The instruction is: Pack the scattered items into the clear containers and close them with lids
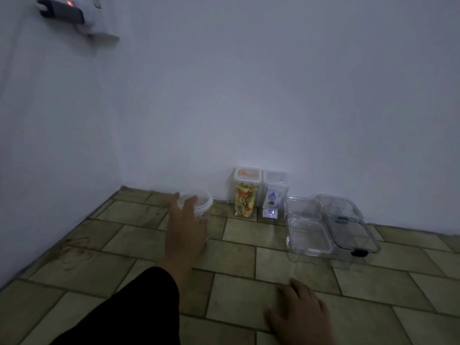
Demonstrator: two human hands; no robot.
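Note:
My left hand (185,227) is wrapped around a round clear jar with a white lid (202,202) standing on the tiled floor near the wall. My right hand (300,311) lies flat on the floor at the bottom, fingers apart, holding nothing. Against the wall stand two tall lidded containers: one full of colourful items (245,195), one with white and blue packets (273,195). To their right sit flat clear containers (307,232), one with a dark lid (352,236).
A white wall rises close behind the containers, and another wall runs along the left. A dark device with a red light (64,9) hangs on the wall at the top left. The floor (236,290) is beige tile.

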